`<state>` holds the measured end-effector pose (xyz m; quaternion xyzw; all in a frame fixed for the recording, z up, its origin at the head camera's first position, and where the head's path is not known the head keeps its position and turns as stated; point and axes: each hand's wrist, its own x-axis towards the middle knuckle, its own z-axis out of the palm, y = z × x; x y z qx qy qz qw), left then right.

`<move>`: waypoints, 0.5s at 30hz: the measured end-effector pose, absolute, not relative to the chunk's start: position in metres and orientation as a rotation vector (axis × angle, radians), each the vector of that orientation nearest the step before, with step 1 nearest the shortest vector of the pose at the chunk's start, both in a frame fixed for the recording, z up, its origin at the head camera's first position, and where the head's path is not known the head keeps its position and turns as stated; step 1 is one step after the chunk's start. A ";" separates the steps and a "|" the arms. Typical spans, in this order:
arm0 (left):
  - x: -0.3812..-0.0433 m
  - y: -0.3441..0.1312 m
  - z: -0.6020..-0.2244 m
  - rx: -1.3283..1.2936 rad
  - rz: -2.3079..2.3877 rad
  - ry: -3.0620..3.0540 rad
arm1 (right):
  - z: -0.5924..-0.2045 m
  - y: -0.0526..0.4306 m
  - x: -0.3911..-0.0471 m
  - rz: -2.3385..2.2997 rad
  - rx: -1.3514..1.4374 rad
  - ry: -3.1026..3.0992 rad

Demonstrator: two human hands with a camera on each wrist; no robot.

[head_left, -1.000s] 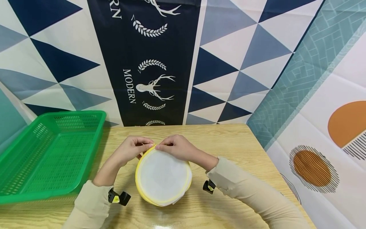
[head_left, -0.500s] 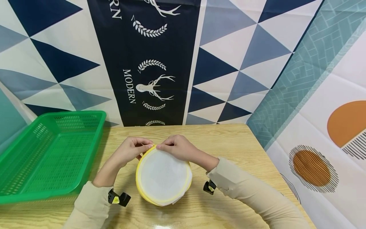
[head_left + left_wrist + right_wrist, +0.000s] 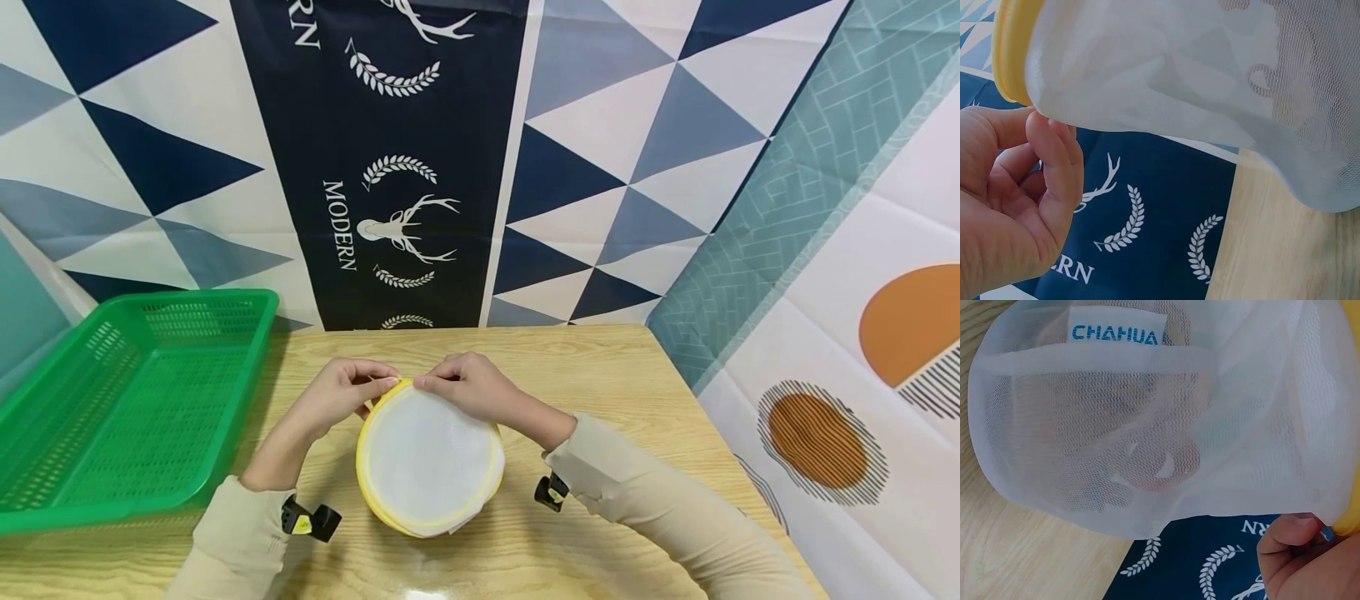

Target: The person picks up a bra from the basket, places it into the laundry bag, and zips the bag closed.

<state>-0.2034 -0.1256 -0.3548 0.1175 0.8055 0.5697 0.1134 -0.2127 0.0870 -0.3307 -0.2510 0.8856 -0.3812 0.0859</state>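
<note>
- Your landmark at the far left is the green plastic basket (image 3: 172,400), set on the wood-grain table (image 3: 615,392).
- Right of the basket, your left hand (image 3: 339,396) has thumb and forefinger brought together on the bag's yellow rim (image 3: 363,467), the other fingers bent loosely behind.
- Next, well apart from the basket and to its right, is the white mesh laundry bag (image 3: 435,458), held over the table. You cannot tell whether it rests there.
- As a judgement, you look partway through: both hands are placed on the rim, while handling along that edge seems unfinished. No view shows whether the rim is fastened.
- The bag's round end is fairly smooth; its sides are sheer and softly creased, with a white "CHAHUA" label (image 3: 1116,326). You cannot tell whether it holds anything.
- Furthest from the basket, your right hand (image 3: 472,387) pinches the rim with bent fingers, just beside your left.
</note>
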 end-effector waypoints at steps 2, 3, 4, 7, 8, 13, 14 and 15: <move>-0.204 -0.126 -0.356 0.343 1.676 2.358 | -0.330 0.087 -0.212 -1.133 -0.746 2.640; -0.204 -0.126 -0.356 0.335 1.682 2.354 | -0.330 0.087 -0.212 -1.129 -0.744 2.641; -0.203 -0.126 -0.357 0.333 1.687 2.353 | -0.330 0.087 -0.211 -1.122 -0.743 2.642; -0.203 -0.126 -0.356 0.335 1.689 2.360 | -0.327 0.086 -0.210 -1.083 -0.746 2.653; -0.203 -0.125 -0.356 0.335 1.690 2.363 | -0.326 0.085 -0.210 -1.068 -0.748 2.660; -0.203 -0.124 -0.354 0.355 1.693 2.355 | -0.325 0.081 -0.211 -0.978 -0.834 2.689; -0.203 -0.124 -0.354 0.362 1.692 2.354 | -0.326 0.080 -0.212 -0.966 -0.856 2.689; -0.203 -0.124 -0.354 0.375 1.689 2.354 | -0.326 0.080 -0.212 -0.958 -0.879 2.688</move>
